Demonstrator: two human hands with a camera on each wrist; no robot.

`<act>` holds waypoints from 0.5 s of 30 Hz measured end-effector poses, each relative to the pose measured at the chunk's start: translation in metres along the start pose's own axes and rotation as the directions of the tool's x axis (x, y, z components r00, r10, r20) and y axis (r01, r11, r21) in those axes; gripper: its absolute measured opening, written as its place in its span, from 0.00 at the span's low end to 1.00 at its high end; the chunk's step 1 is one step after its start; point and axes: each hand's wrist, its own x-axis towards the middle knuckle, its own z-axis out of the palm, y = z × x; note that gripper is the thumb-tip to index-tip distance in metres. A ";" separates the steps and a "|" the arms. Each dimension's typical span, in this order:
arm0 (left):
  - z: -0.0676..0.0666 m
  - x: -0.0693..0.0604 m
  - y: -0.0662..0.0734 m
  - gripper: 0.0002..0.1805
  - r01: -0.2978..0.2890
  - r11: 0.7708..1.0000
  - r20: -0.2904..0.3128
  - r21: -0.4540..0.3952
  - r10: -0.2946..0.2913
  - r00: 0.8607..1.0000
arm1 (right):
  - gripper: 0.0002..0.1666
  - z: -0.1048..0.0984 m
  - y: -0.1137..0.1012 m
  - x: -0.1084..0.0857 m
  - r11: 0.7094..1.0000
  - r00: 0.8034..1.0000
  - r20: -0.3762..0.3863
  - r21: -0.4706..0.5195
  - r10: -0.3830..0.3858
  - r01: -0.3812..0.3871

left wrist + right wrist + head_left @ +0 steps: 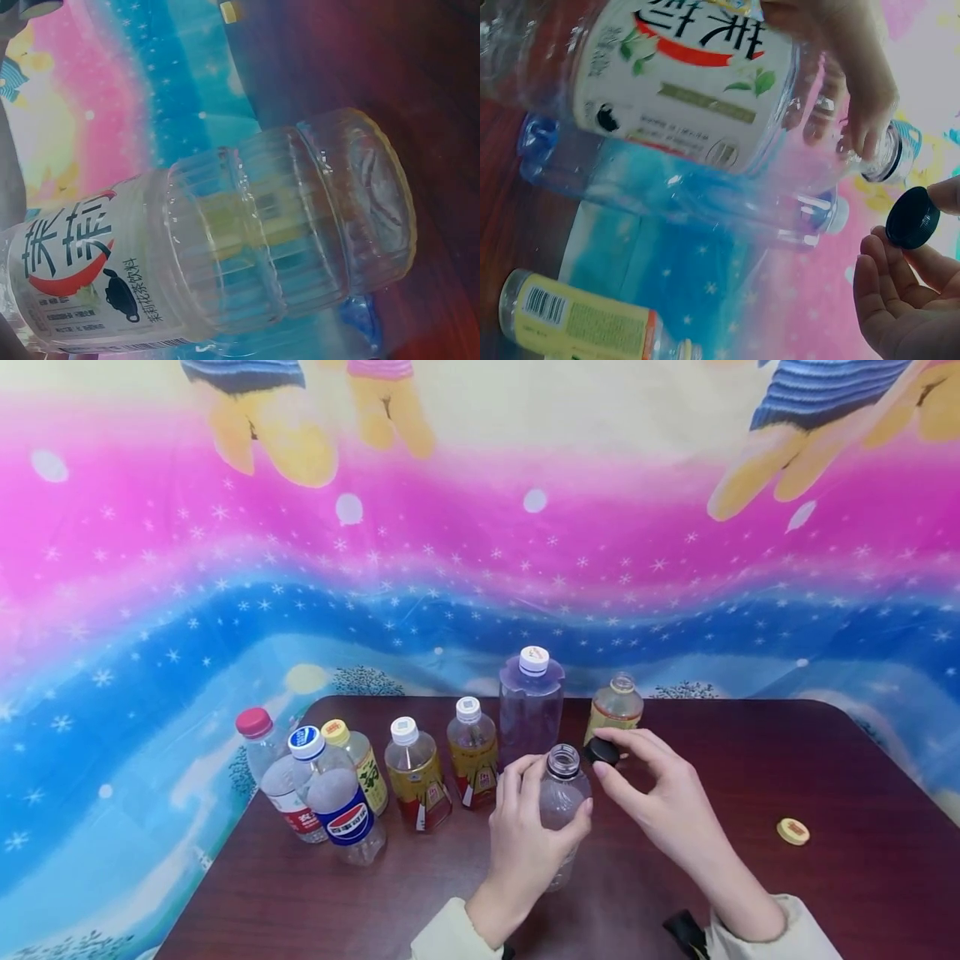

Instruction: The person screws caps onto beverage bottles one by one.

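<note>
A clear ribbed plastic bottle with a white floral label stands uncapped in front of me. My left hand grips it around the upper part, thumb on one side and fingers on the other. Just right of the bare bottle neck, my right hand pinches a black cap between thumb and fingers. In the right wrist view the black cap is apart from the bottle's mouth, tilted, with its round face showing.
Behind stands a large purple-tinted bottle with a white cap. An uncapped yellow-labelled bottle is to its right. Several capped bottles, including a Pepsi bottle, stand at left. A loose yellow cap lies on the dark table.
</note>
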 end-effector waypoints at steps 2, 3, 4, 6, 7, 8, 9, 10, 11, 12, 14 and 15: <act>0.000 -0.001 -0.001 0.33 -0.006 1.000 -0.009 0.000 0.006 1.000 | 0.20 0.003 -0.004 0.003 1.000 1.000 0.007 0.002 -0.023 0.023; 0.000 -0.001 -0.002 0.33 -0.007 1.000 -0.012 0.003 0.007 1.000 | 0.20 0.005 -0.006 0.004 0.999 0.999 0.010 0.007 -0.040 0.040; 0.000 -0.001 -0.003 0.33 -0.010 1.000 -0.016 0.007 0.010 1.000 | 0.21 0.007 -0.007 0.006 0.998 0.998 0.012 0.010 -0.057 0.057; 0.001 -0.002 -0.004 0.33 -0.014 1.000 -0.017 0.010 0.014 1.000 | 0.21 0.009 -0.008 0.007 0.996 0.996 0.017 0.021 -0.089 0.089; 0.001 -0.002 -0.005 0.34 -0.016 1.000 -0.018 0.012 0.017 1.000 | 0.22 0.010 -0.009 0.008 0.994 0.995 0.020 0.026 -0.102 0.102; 0.002 -0.002 -0.005 0.34 -0.021 1.000 -0.022 0.012 0.021 1.000 | 0.22 0.011 -0.009 0.009 0.993 0.993 0.024 0.029 -0.115 0.114; 0.002 -0.003 -0.006 0.34 -0.027 1.000 -0.027 0.013 0.027 0.999 | 0.22 0.013 -0.009 0.009 0.992 0.992 0.030 0.033 -0.126 0.125; 0.003 -0.003 -0.006 0.35 -0.034 0.999 -0.031 0.012 0.034 0.999 | 0.22 0.013 -0.009 0.010 0.991 0.991 0.039 0.034 -0.132 0.131; 0.003 -0.003 -0.007 0.35 -0.043 0.999 -0.034 0.009 0.043 0.998 | 0.22 0.014 -0.009 0.010 0.990 0.989 0.049 0.037 -0.137 0.135; 0.004 -0.003 -0.007 0.35 -0.053 0.999 -0.036 0.006 0.053 0.998 | 0.22 0.015 -0.009 0.010 0.990 0.988 0.060 0.031 -0.142 0.140; 0.004 -0.003 -0.008 0.35 -0.074 0.997 -0.037 0.005 0.074 0.997 | 0.22 0.017 -0.009 0.010 0.989 0.986 0.082 0.011 -0.148 0.148; 0.004 -0.003 -0.009 0.35 -0.082 0.997 -0.035 0.008 0.082 0.996 | 0.22 0.017 -0.009 0.010 0.989 0.984 0.093 0.002 -0.150 0.150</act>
